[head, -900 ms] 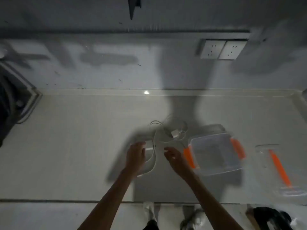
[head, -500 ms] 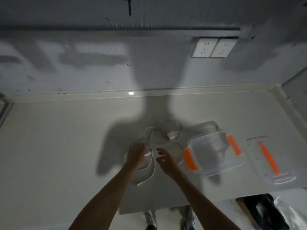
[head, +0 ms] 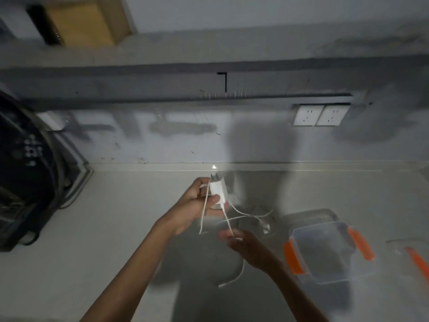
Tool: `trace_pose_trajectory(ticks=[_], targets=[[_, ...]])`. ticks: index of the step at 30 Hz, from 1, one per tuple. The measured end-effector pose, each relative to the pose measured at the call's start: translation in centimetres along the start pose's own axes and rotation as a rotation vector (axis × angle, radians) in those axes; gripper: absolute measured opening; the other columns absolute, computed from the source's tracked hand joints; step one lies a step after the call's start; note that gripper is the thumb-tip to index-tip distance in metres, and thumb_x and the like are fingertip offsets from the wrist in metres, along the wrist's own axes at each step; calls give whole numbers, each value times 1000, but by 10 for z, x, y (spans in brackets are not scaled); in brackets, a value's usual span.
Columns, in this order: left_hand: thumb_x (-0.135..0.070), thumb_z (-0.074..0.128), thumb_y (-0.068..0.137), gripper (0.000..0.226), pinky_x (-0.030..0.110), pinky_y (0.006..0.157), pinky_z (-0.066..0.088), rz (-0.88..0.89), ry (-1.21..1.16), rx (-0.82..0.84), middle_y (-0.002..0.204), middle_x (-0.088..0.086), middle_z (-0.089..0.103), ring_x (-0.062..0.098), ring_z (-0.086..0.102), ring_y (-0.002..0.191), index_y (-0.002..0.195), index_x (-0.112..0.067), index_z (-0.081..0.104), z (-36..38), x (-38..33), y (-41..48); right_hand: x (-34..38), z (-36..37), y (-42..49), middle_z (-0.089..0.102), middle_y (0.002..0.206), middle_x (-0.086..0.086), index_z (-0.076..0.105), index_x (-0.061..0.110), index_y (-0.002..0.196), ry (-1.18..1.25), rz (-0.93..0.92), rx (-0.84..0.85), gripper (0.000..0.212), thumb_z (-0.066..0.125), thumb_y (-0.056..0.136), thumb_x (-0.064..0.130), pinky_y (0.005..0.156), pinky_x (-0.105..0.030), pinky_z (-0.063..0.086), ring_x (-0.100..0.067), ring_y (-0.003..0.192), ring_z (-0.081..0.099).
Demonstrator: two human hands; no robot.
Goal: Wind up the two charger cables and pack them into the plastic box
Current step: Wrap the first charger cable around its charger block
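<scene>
My left hand (head: 197, 205) holds a white charger plug (head: 217, 190) lifted above the counter, prongs pointing away. Its white cable (head: 226, 219) hangs down from the plug. My right hand (head: 243, 242) pinches that cable lower down, and the loose end (head: 232, 281) trails onto the counter. A second charger with its cable (head: 264, 225) lies on the counter behind my right hand, blurred. The clear plastic box (head: 325, 275) with orange clips stands open to the right of my right hand.
The box's lid (head: 415, 259) with an orange clip lies at the far right edge. A dark appliance (head: 25, 182) fills the left side. Two wall sockets (head: 321, 115) sit on the back wall. A cardboard box (head: 86, 19) rests on the shelf above.
My left hand has lifted the charger plug off the counter, and my right hand has taken hold of its hanging cable. The camera view has tilted upward.
</scene>
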State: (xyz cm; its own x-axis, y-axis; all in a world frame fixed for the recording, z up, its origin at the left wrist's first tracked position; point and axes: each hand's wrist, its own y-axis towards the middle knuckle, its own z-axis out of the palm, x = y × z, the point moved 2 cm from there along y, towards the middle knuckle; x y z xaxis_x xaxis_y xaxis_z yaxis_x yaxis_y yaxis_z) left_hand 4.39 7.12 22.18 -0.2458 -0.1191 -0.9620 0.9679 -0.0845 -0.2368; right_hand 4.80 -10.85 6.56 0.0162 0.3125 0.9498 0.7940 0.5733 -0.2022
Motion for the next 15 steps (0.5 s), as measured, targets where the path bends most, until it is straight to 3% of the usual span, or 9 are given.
trace_pose_trajectory(ticks=[1,3,6,8,11,13,15], targets=[[9,55,91,32,47,77,61,33,-31,0,109,19,63,37,71,89,119,-4,47,2,-18,-6,5,-2,2,72,95,10,71,31,94,-46,-7,-32,14,60,88,24,82,-12,47,6,89,63],[2,60,88,30,41,70,61,100,-63,-3,108,24,61,35,73,81,115,-6,50,6,-46,-16,7,-10,5,74,86,12,71,35,81,-88,-12,-165,12,59,84,37,81,-17,50,4,84,66],[-3,60,91,27,36,65,59,123,8,-16,103,23,55,28,70,72,116,-10,52,10,-72,-19,6,-26,10,63,63,10,64,19,65,-59,-69,-307,22,61,84,29,67,-21,45,2,64,56],[-8,57,94,35,35,62,58,32,70,-10,97,18,55,26,68,67,127,-18,50,16,-77,-8,6,-33,14,60,60,1,60,14,61,-83,-53,-328,28,58,80,34,65,-31,44,-5,61,53],[-16,51,97,39,32,55,58,-204,44,7,85,7,58,22,64,57,134,-26,47,28,-62,19,14,-38,15,64,64,-4,66,15,72,119,66,-319,20,56,89,9,55,-19,45,-13,61,56],[-32,52,97,26,32,55,58,-367,24,15,81,6,54,20,60,58,119,-19,57,39,-45,33,21,-40,10,66,66,-6,66,11,82,305,129,-316,23,49,91,-2,49,-15,44,-14,57,57],[-42,51,95,27,34,55,59,-476,93,11,79,6,50,17,58,53,99,-17,59,47,-29,42,36,-43,-5,70,68,-4,67,11,92,423,123,-241,16,56,84,3,47,-14,46,-12,57,62]])
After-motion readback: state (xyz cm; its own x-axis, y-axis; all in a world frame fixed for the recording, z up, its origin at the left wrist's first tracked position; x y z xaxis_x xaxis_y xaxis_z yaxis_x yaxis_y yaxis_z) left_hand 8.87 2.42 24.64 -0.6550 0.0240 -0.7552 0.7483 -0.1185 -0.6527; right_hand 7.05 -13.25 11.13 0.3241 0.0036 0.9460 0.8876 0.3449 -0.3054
